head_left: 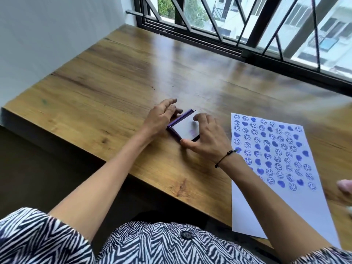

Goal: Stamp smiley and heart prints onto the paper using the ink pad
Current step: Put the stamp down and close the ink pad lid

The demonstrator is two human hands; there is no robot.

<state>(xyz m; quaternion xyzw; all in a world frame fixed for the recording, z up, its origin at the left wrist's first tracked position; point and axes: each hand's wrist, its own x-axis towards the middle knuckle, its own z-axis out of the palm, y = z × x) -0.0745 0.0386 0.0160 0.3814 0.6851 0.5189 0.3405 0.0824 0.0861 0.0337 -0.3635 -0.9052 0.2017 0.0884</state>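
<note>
A purple ink pad [183, 128] with a pale, glossy lid lies on the wooden table [106, 88]. My left hand [162, 117] rests against its far left edge, fingers spread. My right hand [207, 138] grips the lid from the right, thumb at the near corner and fingers over the top. A white paper [253, 206] lies to the right, covered with several rows of blue smiley and heart prints [274, 147]. No stamp is visible.
A window with black metal bars [247, 21] runs along the table's far edge. The table's near edge [122, 168] cuts diagonally below my arms. Another person's fingertips [344, 185] show at the right border.
</note>
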